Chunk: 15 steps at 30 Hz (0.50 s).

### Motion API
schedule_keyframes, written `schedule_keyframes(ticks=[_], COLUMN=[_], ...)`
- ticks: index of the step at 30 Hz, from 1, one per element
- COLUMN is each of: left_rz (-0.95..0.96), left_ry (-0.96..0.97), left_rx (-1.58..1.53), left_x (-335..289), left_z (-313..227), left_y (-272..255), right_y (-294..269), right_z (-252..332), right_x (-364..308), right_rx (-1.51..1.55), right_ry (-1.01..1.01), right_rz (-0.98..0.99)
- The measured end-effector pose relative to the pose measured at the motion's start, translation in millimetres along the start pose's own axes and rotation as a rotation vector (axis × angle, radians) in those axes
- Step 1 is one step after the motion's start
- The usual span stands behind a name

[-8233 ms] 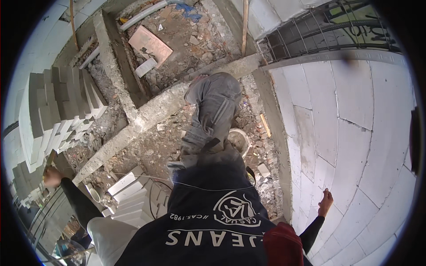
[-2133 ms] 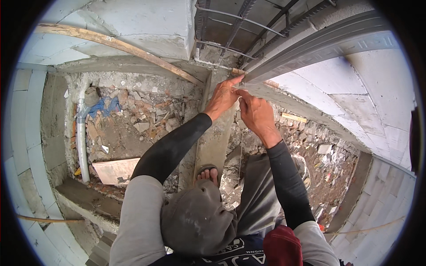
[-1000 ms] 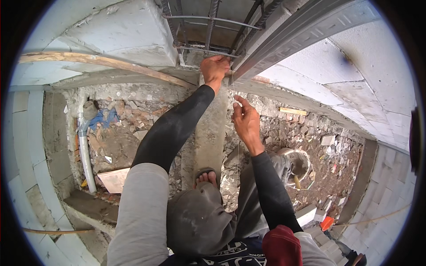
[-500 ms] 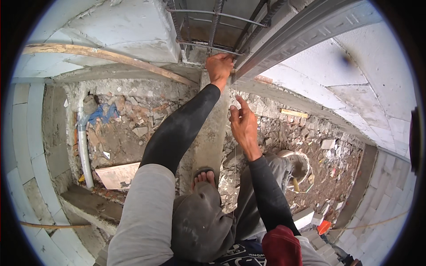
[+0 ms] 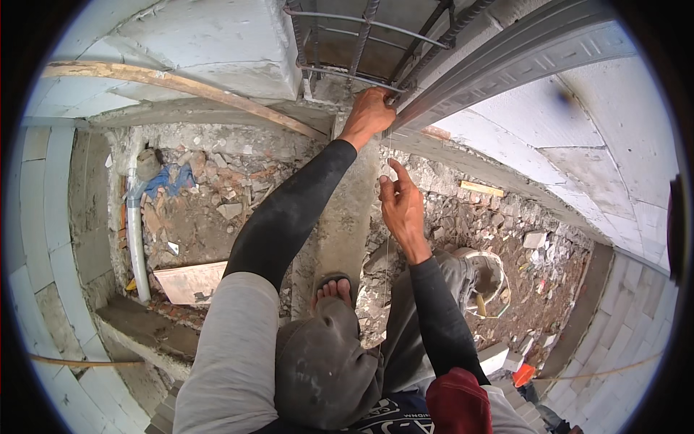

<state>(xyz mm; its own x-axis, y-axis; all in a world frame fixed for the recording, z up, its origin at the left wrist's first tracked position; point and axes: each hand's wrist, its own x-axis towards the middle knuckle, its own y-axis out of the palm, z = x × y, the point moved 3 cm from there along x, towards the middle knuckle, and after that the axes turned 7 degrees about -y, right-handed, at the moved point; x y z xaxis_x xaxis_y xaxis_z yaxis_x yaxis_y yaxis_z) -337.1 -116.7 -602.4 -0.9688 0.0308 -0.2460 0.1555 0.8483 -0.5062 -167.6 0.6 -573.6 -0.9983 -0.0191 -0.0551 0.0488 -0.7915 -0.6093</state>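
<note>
"What is on your feed?"
"I see a thin, pale string [image 5: 390,145] running nearly straight from beneath the left hand [image 5: 371,112] and passing just beside the right hand [image 5: 403,210], its upper end hidden from me."
"And near it?"
"I make out a grey metal frame [image 5: 502,76], ridged and embossed, its lower end just beside the left hand."

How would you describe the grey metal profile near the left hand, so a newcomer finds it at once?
Find the white block wall on the right. Along its upper edge in the picture, the grey metal profile runs toward the left hand. It is broad and grooved, unlike the thin ribbed rods nearby.
</note>
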Motion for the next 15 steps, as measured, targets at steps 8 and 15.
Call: schedule_keyframes(ticks=[8, 15], left_rz=[-0.108, 0.104], left_ry=[0.082, -0.028], left_rx=[-0.065, -0.234], left_x=[-1, 7], left_z=[13, 16], left_y=[12, 4], right_y=[-5, -5], right_z=[-3, -6], right_x=[0, -1], right_rx=[-0.026, 0.083], right_ry=[0.001, 0.028], right_rz=[0.012, -0.015])
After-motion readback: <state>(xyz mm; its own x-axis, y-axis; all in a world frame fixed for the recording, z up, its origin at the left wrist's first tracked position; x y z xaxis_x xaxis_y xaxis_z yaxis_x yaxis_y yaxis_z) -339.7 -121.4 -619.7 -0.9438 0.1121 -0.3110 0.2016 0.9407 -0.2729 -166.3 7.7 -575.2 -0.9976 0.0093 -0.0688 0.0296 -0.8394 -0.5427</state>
